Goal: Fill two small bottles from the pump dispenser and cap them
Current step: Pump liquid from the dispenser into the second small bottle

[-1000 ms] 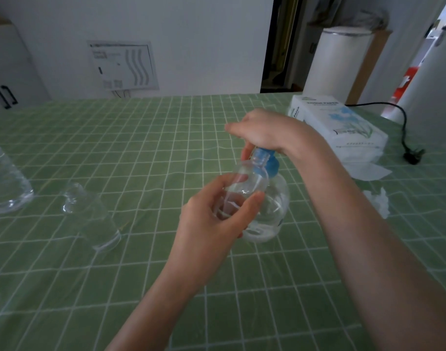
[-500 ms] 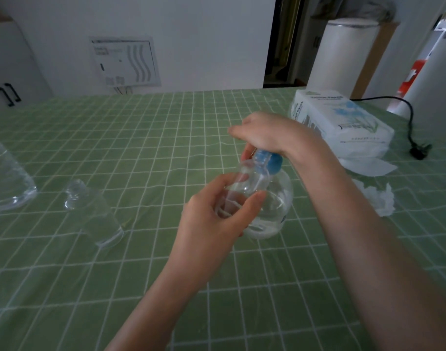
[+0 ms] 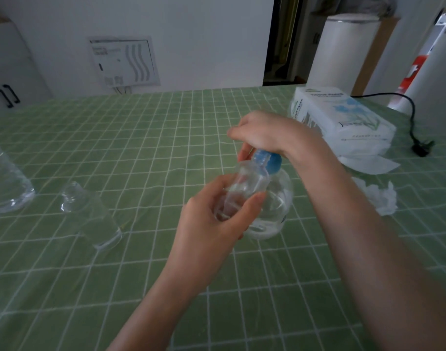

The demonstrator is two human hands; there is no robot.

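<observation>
A clear round pump dispenser point(image 3: 277, 206) with a blue collar point(image 3: 270, 162) stands on the green checked tablecloth point(image 3: 166, 148) at the centre. My right hand point(image 3: 262, 133) sits on top of its pump head, fingers curled over it. My left hand point(image 3: 216, 219) grips a small clear bottle point(image 3: 249, 186) and holds its mouth up under the pump's spout. A second small clear bottle point(image 3: 90, 214) stands alone to the left. No caps are visible.
A large clear water bottle point(image 3: 6, 181) stands at the left edge. A white tissue pack point(image 3: 343, 120) lies at the right rear, crumpled tissue point(image 3: 379, 196) in front of it. A black power cord point(image 3: 414, 122) trails at far right.
Both hands keep their hold on the pump and the small bottle. Only the camera view has shifted slightly.
</observation>
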